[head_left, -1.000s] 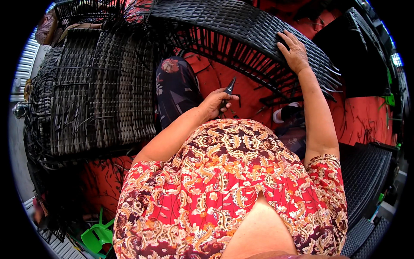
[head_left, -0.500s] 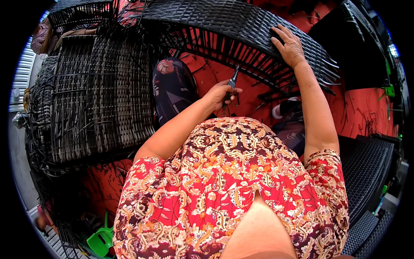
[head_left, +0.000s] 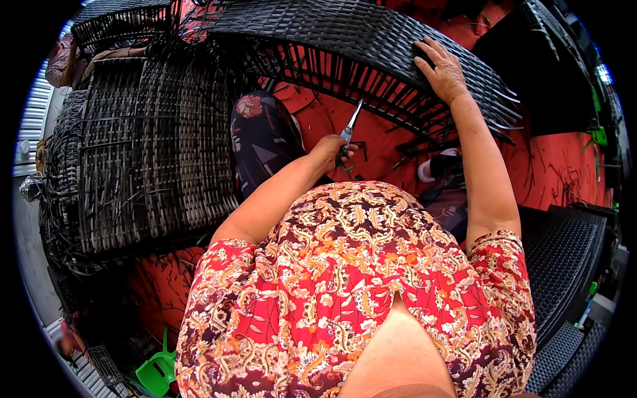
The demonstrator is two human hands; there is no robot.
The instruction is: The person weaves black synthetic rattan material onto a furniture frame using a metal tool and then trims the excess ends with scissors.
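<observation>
My left hand (head_left: 330, 149) is closed round the handles of a pair of scissors (head_left: 353, 122), whose slim metal blades point up and away. They are apart from the woven work. On top of a long curved panel of black woven wicker (head_left: 318, 25) rests my right hand (head_left: 443, 68), its fingers stretched out and lying on the weave near the panel's right part. Loose strand ends (head_left: 507, 109) stick out at that panel's right end. Along its near side runs an open row of dark bars or strands (head_left: 352, 78).
A large dark wicker piece (head_left: 156, 152) stands at my left, near my knee (head_left: 265, 136). Cut strands lie on the red floor covering (head_left: 318, 119). Black woven panels (head_left: 564, 259) are stacked at right. A green plastic object (head_left: 157, 371) sits at lower left.
My left hand has shifted slightly left and nearer to me, turning the scissors so that their blades show more brightly. My right hand has stayed nearly in place on the panel.
</observation>
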